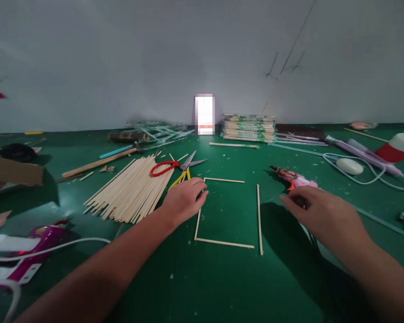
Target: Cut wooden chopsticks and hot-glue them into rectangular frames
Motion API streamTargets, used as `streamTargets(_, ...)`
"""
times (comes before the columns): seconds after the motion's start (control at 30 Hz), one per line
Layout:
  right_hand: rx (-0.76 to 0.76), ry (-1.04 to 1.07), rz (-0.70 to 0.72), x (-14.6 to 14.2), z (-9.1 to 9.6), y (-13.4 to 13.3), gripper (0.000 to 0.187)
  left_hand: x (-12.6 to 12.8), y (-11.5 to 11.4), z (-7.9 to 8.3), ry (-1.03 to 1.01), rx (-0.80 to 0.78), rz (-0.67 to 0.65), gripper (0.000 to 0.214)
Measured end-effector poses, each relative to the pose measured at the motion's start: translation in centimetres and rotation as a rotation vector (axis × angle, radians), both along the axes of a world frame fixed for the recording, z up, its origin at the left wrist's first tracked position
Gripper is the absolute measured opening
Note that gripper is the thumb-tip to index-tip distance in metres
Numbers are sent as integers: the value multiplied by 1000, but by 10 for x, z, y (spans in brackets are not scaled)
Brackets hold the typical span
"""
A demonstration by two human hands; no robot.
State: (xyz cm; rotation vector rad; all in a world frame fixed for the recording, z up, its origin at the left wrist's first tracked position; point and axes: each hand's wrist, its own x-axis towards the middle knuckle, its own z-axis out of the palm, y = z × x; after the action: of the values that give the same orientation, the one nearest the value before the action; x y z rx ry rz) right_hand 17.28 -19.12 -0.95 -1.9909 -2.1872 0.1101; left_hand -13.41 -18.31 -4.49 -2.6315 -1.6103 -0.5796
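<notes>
Thin wooden sticks form a rectangular frame (224, 243) lying flat on the green mat (222, 287). My left hand (183, 199) rests at the frame's upper left corner, fingers curled and pressed on the sticks there. My right hand (318, 213) is closed round the handle of a pink glue gun (294, 178), whose nozzle points left toward the frame. The frame's right stick (259, 220) lies slightly apart from the others.
A pile of loose sticks (131, 190) lies at left beside red and yellow scissors (178, 168). Packed chopsticks (249, 128) are stacked by the wall. A purple glue gun (27, 251) sits at lower left; cables, a white oval object (349, 166) and a red cup (399, 148) at right.
</notes>
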Motion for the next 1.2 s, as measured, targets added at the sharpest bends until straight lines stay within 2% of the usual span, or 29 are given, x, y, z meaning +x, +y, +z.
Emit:
streamTargets(0.1,52,22,78,-3,-12,3,26,1,1,-1,-4,18,5,20)
streamTargets(0.2,141,3,256,-7,-22,11,27,-2,3,-2,-2,35,3,20)
streamTargets(0.3,131,-50,351,-11,-25,26,28,-2,2,2,-1,66,-12,20)
streamTargets(0.4,62,-98,417,-12,-22,44,26,12,-14,10,-44,149,-164,22)
streamTargets(0.47,6,-160,486,-12,-20,55,24,32,-33,14,-73,184,-339,23)
streamTargets(0.53,-39,-229,557,-12,-18,64,24,56,-53,15,-87,205,-452,26)
streamTargets(0.6,-68,-275,612,-13,-17,70,25,76,-68,11,-41,137,-498,34)
streamTargets(0.7,-103,-309,669,-16,-13,74,26,90,-76,3,8,65,-488,38)
streamTargets(0.8,-115,-327,699,-18,-10,77,25,90,-73,-3,28,30,-463,39)
streamTargets(0.97,-94,-313,737,-15,-8,81,24,89,-70,2,39,-29,-465,43)
streamTargets(1.1,-105,-280,773,-13,-8,83,24,97,-69,8,19,-5,-462,42)
streamTargets(1.2,-115,-307,792,-15,-9,85,23,105,-64,5,24,16,-424,42)
